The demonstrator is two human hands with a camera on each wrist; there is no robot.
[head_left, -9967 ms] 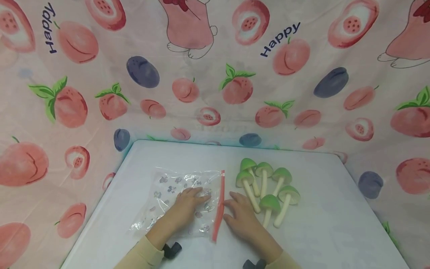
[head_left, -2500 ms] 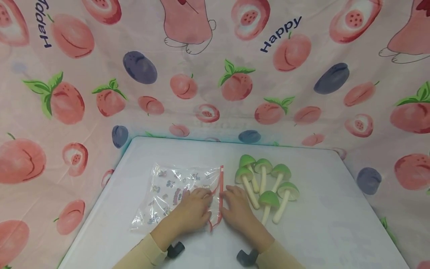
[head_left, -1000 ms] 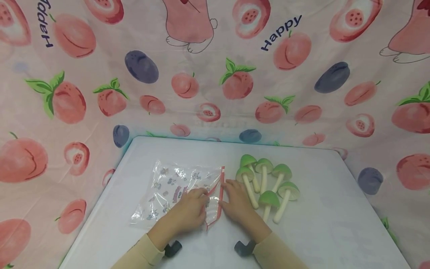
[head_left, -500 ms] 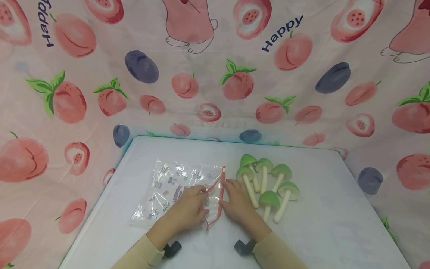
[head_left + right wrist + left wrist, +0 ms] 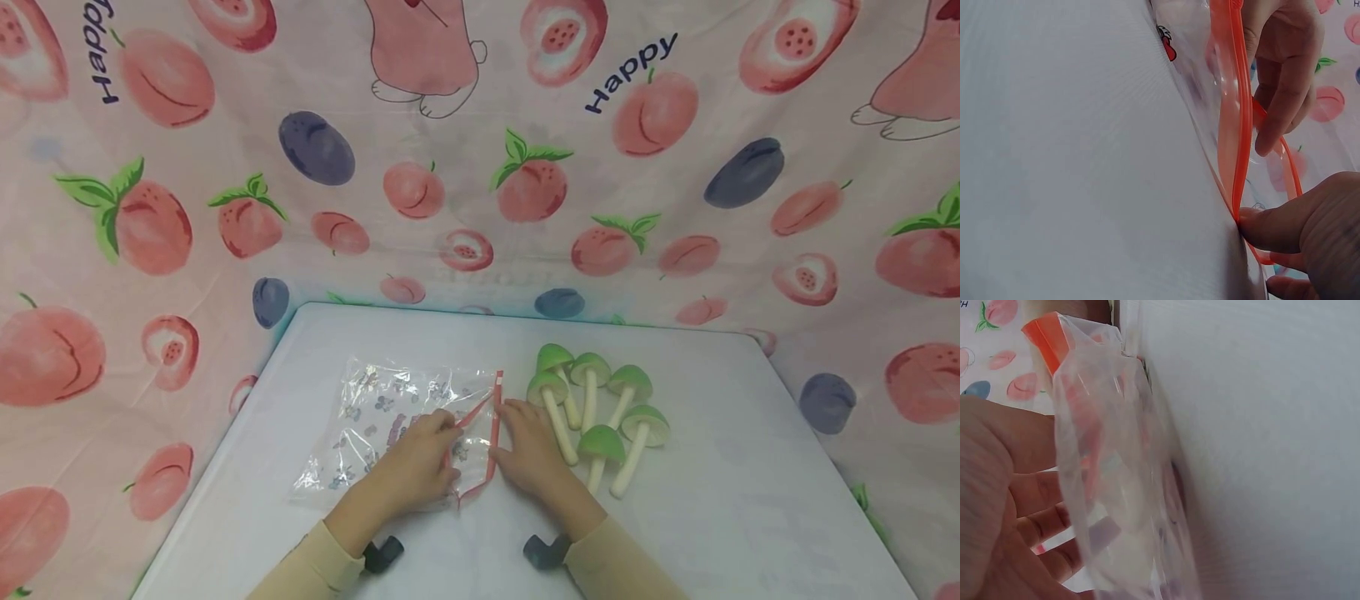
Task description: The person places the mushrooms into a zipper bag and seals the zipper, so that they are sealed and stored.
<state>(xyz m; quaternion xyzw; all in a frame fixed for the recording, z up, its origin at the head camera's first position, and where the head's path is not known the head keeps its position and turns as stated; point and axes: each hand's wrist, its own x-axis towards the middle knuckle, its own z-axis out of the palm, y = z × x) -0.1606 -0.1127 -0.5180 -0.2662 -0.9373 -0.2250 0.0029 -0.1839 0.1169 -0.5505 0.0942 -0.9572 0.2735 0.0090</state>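
Note:
A clear zip bag with small printed figures lies flat on the table, its red-edged mouth facing right and spread apart. My left hand holds the bag's upper red lip, drawn back to the left. At the lower red lip, my right hand grips the edge; in the right wrist view its thumb lies on the red strip with fingers below. The left wrist view shows the left fingers behind the clear plastic. Several green-capped toy mushrooms lie right of the right hand.
The white table runs back to a fruit-printed cloth hanging behind and on both sides. Black camera mounts sit at both wrists.
Ten seconds ago the red strip was one straight line; now its lips are parted. My left hand has moved slightly left with the upper lip, widening the gap. The mushrooms stay put.

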